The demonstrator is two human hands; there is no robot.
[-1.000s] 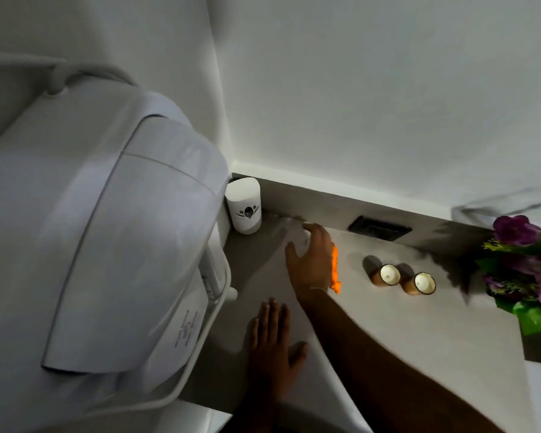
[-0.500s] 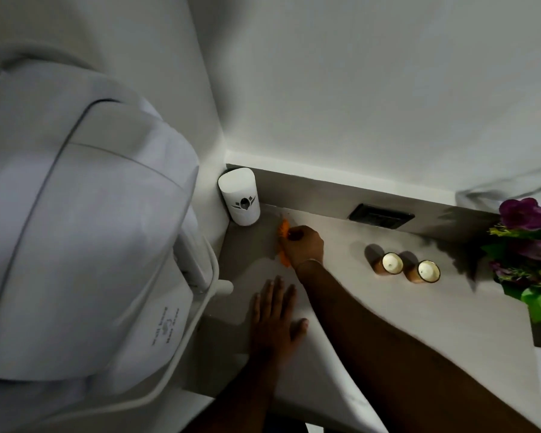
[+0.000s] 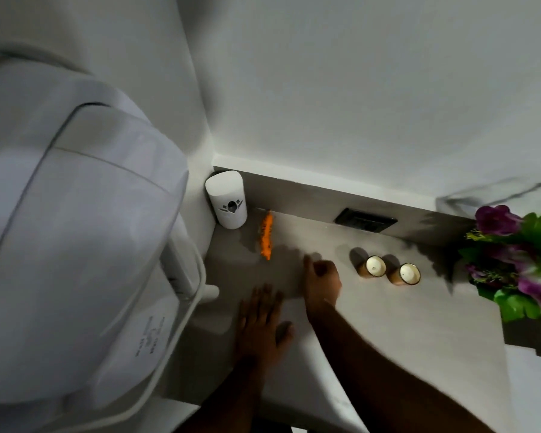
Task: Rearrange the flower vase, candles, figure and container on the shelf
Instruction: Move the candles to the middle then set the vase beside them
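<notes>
An orange figure stands on the grey shelf, just right of a white container with a dark emblem in the back left corner. My right hand hovers to the right of the figure, fingers curled, holding nothing. My left hand lies flat on the shelf, fingers spread. Two small candles in brown cups sit side by side right of my right hand. The flower vase shows only as purple flowers with green leaves at the right edge.
A large white wall dispenser overhangs the shelf's left end. A dark socket plate sits in the upstand behind the shelf. White walls close the back and the left.
My right hand carried the orange figure to the spot beside the white container, let go of it, and drew back to the right. My left hand stayed flat on the shelf.
</notes>
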